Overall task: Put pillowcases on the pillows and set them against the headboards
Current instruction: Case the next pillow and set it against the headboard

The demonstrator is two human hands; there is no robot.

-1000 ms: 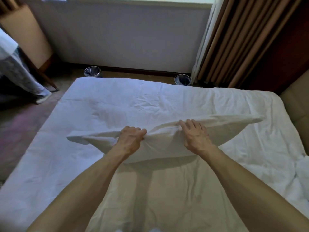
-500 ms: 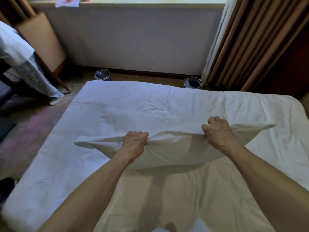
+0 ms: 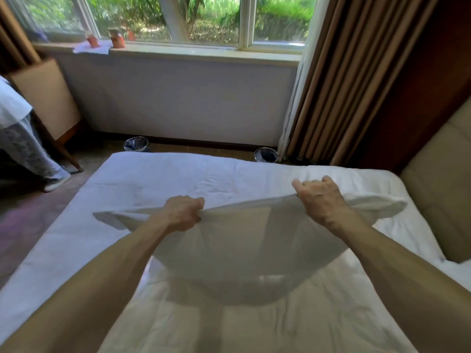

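A: What is nearest the camera?

B: Two bare forearms reach forward from the bottom edge over a bed (image 3: pixel 84 240) covered in a wrinkled white sheet.

A: What are the hands doing?

B: The left hand (image 3: pixel 182 212) is curled into a fist, pinching the top edge of a white pillow (image 3: pixel 244 248) in its pillowcase. The right hand (image 3: pixel 319 197) also grips that top edge farther right, its fingers hooked over the fabric. Both hands are closed on the pillow.

A: Where is the pillow?

B: It hangs from the hands above the middle of the bed, long side level, its body sagging down toward the person. A shadow falls on the sheet beneath it. Its right corner points toward a tan padded headboard (image 3: pixel 441 200) at the right edge.

A: And beyond the bed?

B: Two small waste bins stand on the floor past the far edge, one left (image 3: pixel 136 144), one right (image 3: pixel 265 154). Behind them is a pale wall under a window (image 3: pixel 204 19) showing green foliage. Small orange pots (image 3: pixel 117 40) sit on the sill. Brown curtains (image 3: pixel 339 93) hang at right. At far left, part of another person (image 3: pixel 25 146) stands on the floor.
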